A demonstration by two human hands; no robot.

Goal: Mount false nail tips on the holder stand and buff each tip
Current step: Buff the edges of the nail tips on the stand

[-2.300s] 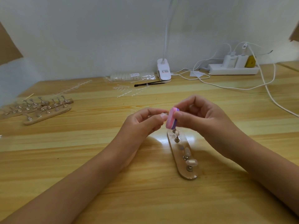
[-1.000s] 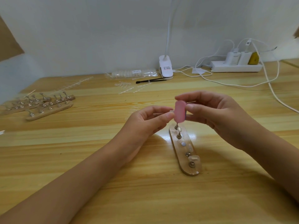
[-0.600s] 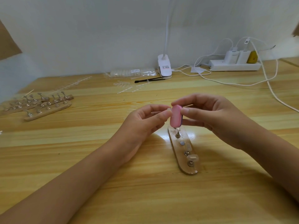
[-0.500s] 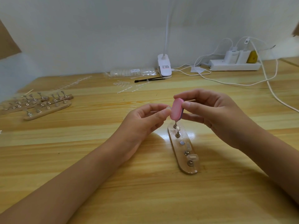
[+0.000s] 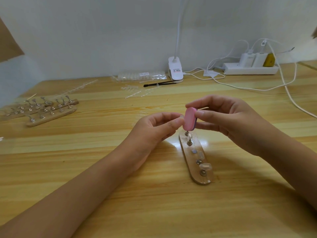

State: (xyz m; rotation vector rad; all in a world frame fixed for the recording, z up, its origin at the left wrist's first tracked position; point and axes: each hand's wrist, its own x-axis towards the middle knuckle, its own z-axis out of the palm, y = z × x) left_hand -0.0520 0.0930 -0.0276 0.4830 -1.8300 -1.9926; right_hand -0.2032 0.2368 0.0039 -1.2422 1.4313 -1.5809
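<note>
A wooden holder stand (image 5: 192, 166) lies on the table in front of me, with metal pegs and a few clear nail tips (image 5: 205, 166) mounted on them. Above its far end, my right hand (image 5: 228, 122) pinches a pink buffer block (image 5: 189, 119) between thumb and fingers. My left hand (image 5: 154, 129) pinches a small clear nail tip (image 5: 181, 116) against the buffer's left face. The tip is mostly hidden by my fingertips.
More wooden holder stands (image 5: 51, 111) with pegs lie at the far left. Bags of clear tips (image 5: 140, 76), loose tip strips and a black tool (image 5: 158, 84) lie at the back. A clip lamp (image 5: 175, 70), a power strip (image 5: 250, 69) and white cables (image 5: 291, 95) are at the back right.
The buffer has slid up and down against the tip in my left hand, and the view shifted slightly. Both hands keep their grips.
</note>
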